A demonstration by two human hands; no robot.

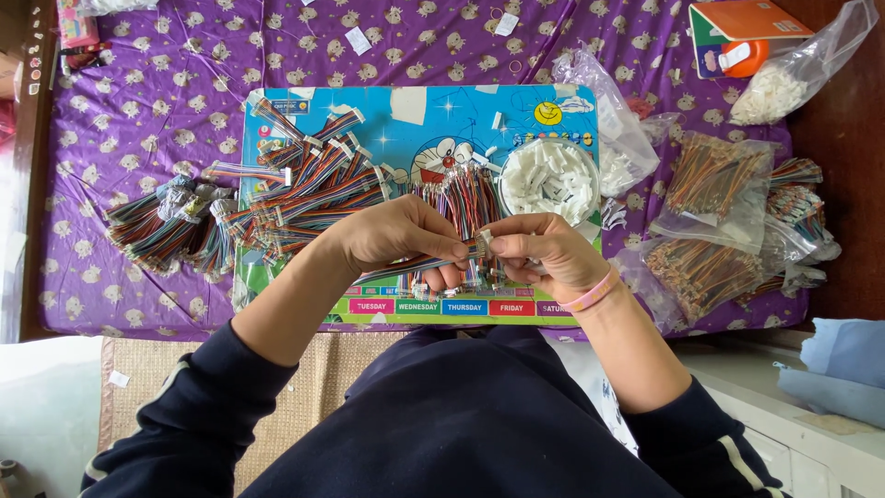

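Left hand [396, 235] grips a rainbow ribbon cable [406, 267]; right hand [544, 254] pinches its white connector [485, 238]. Bowl of white connectors [550, 180] sits just behind

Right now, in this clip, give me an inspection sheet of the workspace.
Surface: blue cartoon board on purple patterned cloth.
Job's things: rainbow ribbon cable and small white connector between both hands.
Clutter: finished cable piles, bowl of white connectors, plastic bags of cables, orange box.
Grippers: left hand pinches the cable; right hand holds the connector.
Cables: nothing seen beyond the work pieces.
Surroundings: woven mat, white ledge.
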